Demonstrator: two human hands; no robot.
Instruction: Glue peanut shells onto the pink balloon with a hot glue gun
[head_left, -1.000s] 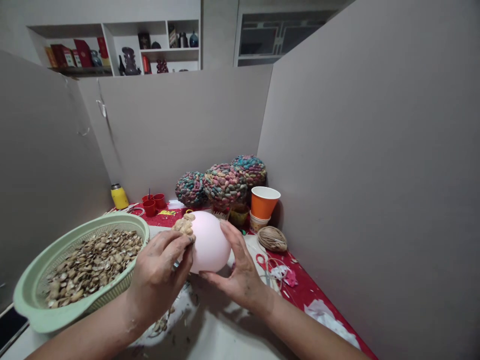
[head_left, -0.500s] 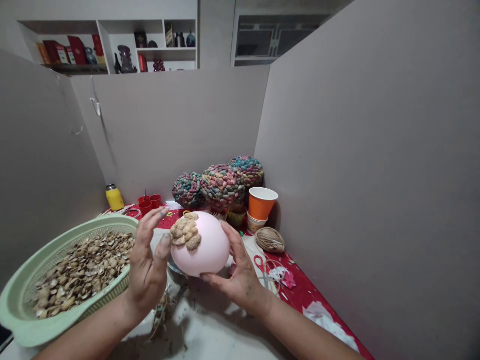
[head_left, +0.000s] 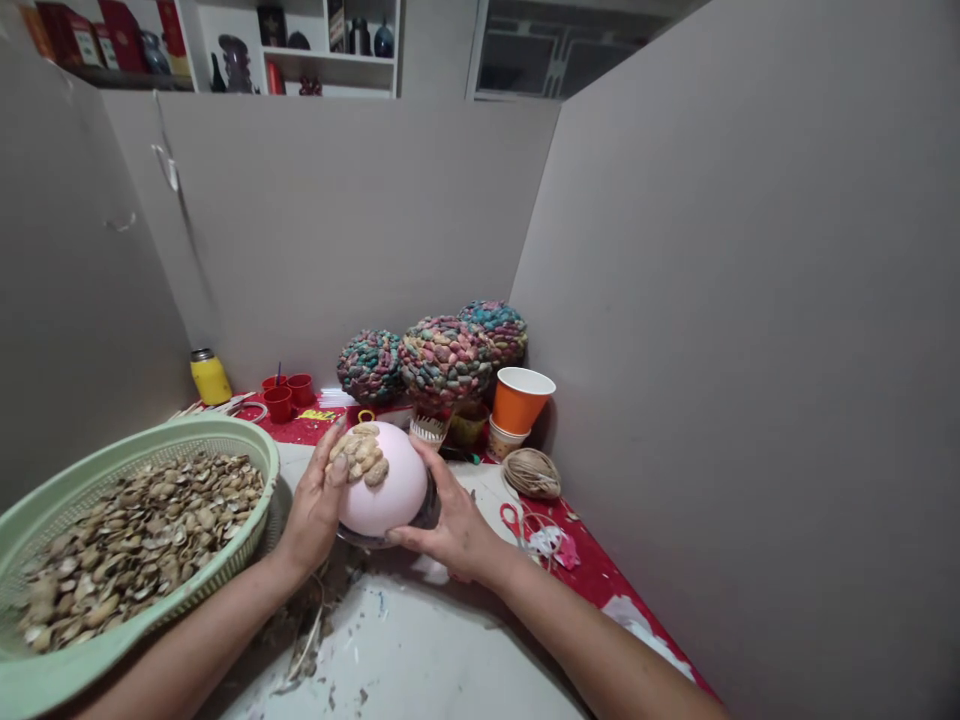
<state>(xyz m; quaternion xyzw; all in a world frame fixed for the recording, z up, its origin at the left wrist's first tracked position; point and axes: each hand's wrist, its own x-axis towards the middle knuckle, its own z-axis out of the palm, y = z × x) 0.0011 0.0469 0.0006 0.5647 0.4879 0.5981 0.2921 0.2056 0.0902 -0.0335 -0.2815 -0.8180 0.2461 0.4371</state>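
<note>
A pale pink balloon [head_left: 394, 492] rests in a dark-rimmed bowl [head_left: 430, 508] that is mostly hidden behind it and my hands. A patch of several peanut shells [head_left: 363, 456] is stuck to its upper left. My left hand [head_left: 315, 512] cups the left side, thumb against the edge of the shells. On the right side, my right hand [head_left: 459, 528] grips the balloon with fingers on top and thumb low at the front. Left of my left hand stands a green colander [head_left: 262, 440] full of peanut shells [head_left: 150, 540].
Behind the balloon are several multicoloured shell-covered balls [head_left: 446, 358]. An orange paper cup [head_left: 523, 400], a twine coil [head_left: 531, 472] and red scissors [head_left: 511, 520] lie to the right. Red cups [head_left: 278, 403] and a yellow bottle [head_left: 210, 377] stand back left. Grey panels [head_left: 337, 220] enclose the table.
The balloon has come down into the bowl. My left hand has moved from beside the shells, fingers spread, to closing against the balloon. The camera view has shifted slightly.
</note>
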